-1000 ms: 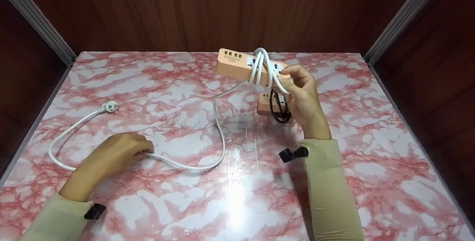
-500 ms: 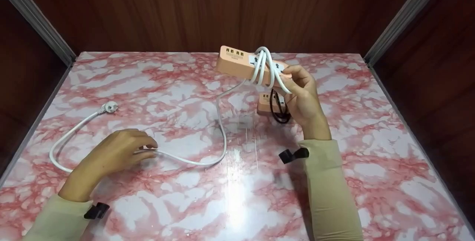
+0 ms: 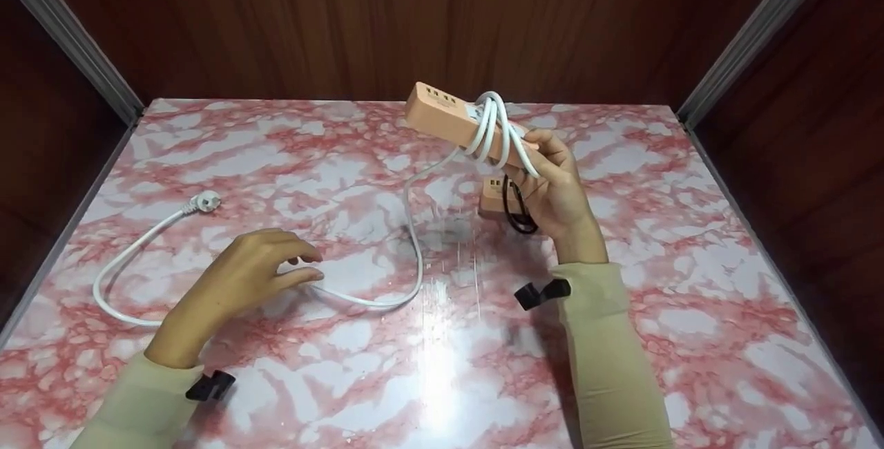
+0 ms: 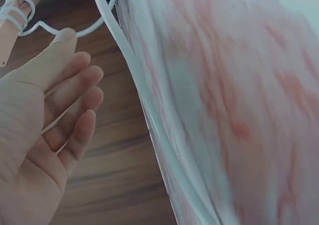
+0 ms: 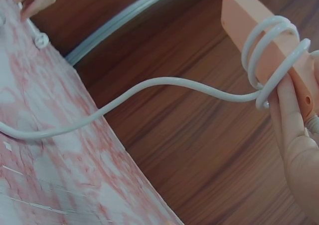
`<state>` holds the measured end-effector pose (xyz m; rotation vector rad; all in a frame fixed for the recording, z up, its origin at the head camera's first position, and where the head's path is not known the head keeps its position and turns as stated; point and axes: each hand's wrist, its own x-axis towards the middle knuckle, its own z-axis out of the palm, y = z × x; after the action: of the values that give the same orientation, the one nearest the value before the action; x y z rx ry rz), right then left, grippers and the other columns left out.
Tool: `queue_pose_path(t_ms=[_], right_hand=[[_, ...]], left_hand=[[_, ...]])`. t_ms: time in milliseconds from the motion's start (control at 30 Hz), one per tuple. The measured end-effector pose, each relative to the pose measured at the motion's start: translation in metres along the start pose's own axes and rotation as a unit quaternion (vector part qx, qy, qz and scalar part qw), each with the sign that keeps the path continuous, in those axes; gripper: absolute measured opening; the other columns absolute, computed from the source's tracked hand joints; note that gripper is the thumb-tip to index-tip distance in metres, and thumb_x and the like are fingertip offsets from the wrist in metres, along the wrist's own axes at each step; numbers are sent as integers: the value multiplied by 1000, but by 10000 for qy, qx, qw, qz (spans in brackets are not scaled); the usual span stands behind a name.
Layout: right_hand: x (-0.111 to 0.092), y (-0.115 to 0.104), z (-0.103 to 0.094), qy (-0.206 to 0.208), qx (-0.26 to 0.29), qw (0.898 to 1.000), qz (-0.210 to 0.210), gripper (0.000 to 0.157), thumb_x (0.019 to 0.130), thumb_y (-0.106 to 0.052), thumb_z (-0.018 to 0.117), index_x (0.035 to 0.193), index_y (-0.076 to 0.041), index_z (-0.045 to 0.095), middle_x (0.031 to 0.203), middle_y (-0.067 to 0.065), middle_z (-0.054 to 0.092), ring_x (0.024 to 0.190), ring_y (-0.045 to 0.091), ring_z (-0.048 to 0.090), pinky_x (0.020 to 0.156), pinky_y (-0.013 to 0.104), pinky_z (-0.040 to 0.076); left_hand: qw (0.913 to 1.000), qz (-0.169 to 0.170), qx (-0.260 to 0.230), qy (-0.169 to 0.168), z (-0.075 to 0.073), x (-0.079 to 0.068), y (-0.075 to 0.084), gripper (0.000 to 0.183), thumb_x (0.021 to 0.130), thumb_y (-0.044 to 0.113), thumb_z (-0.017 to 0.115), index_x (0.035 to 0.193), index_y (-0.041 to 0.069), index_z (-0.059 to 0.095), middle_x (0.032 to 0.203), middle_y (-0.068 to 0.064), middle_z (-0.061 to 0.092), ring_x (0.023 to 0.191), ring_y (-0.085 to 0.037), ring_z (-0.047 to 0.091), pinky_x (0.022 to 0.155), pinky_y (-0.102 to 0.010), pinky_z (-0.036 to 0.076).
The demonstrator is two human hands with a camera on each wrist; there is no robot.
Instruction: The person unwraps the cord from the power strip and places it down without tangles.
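Observation:
My right hand grips one end of an orange power strip, lifted above the table and tilted, its far end higher. Several turns of its white cord wrap the strip's middle. From there the cord drops to the table and curves left, passing under my left hand to a round white plug. In the left wrist view, the left hand's fingers are loosely bent with nothing between them, and the cord lies apart from them. The right wrist view shows the strip's underside with fingers beneath the cord turns.
A second orange power strip with a black cord lies on the table behind the right hand, partly hidden. The table has a red and white marbled top. Brown wood panels stand at the back and sides.
My left hand has released the white cord, its thumb and fingers parting, and has moved right and slightly away from me. The right hand still holds the strip, now tilted more steeply.

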<state>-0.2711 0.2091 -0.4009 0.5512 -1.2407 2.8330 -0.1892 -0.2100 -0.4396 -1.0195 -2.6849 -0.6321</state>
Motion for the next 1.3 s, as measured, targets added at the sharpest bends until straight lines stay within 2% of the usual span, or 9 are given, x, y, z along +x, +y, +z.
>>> queue_pose_path(t_ms=[267, 367, 500, 667, 867, 1033, 1300], right_hand=[[1, 2, -2, 94, 240, 9996, 144, 27, 88, -9, 88, 103, -6, 66, 108, 12, 72, 94, 17, 73, 88, 26, 60], [1, 2, -2, 108, 361, 9991, 168, 26, 89, -8, 86, 104, -5, 65, 108, 13, 72, 95, 17, 74, 88, 26, 60], [1, 2, -2, 135, 378, 9990, 176, 27, 88, -8, 87, 104, -5, 65, 107, 13, 71, 94, 17, 73, 86, 26, 60], [2, 1, -3, 108, 344, 9992, 162, 30, 86, -9, 89, 104, -5, 65, 107, 13, 72, 94, 18, 73, 87, 27, 60], [2, 0, -5, 56, 374, 9992, 127, 29, 87, -9, 88, 104, -4, 65, 112, 15, 71, 96, 20, 74, 89, 29, 61], [1, 0, -6, 82, 331, 9994, 106, 29, 86, -9, 89, 103, -5, 66, 111, 14, 72, 94, 19, 73, 84, 26, 60], [0, -1, -4, 2, 316, 9995, 62, 24, 90, -8, 85, 104, -5, 65, 109, 13, 72, 97, 19, 74, 91, 29, 60]], left_hand=[[9976, -115, -323, 598, 12, 17, 12, 17, 88, 22, 89, 102, 14, 82, 95, -1, 79, 84, -19, 74, 72, -38, 61], [9950, -378, -516, 762, 15, 23, 17, 15, 90, 21, 87, 102, 15, 83, 94, 1, 79, 83, -17, 73, 72, -39, 60], [9875, -945, -999, 773, 20, 28, 25, 14, 94, 25, 84, 105, 16, 83, 97, 6, 79, 84, -12, 72, 75, -38, 61], [9725, -1407, -1626, 894, 29, 38, 33, 18, 95, 24, 83, 110, 15, 82, 102, 3, 80, 88, -15, 74, 81, -39, 62], [9488, -1950, -2253, 1051, 34, 58, 42, 27, 97, 24, 81, 121, 13, 77, 113, 0, 79, 102, -18, 73, 91, -39, 59], [9347, -2121, -2568, 1243, 42, 75, 46, 33, 99, 23, 78, 129, 9, 73, 122, -5, 76, 108, -20, 70, 96, -38, 57], [9113, -2409, -3024, 1414, 56, 93, 47, 37, 100, 25, 78, 132, 9, 71, 129, -7, 73, 110, -20, 69, 99, -36, 55]])
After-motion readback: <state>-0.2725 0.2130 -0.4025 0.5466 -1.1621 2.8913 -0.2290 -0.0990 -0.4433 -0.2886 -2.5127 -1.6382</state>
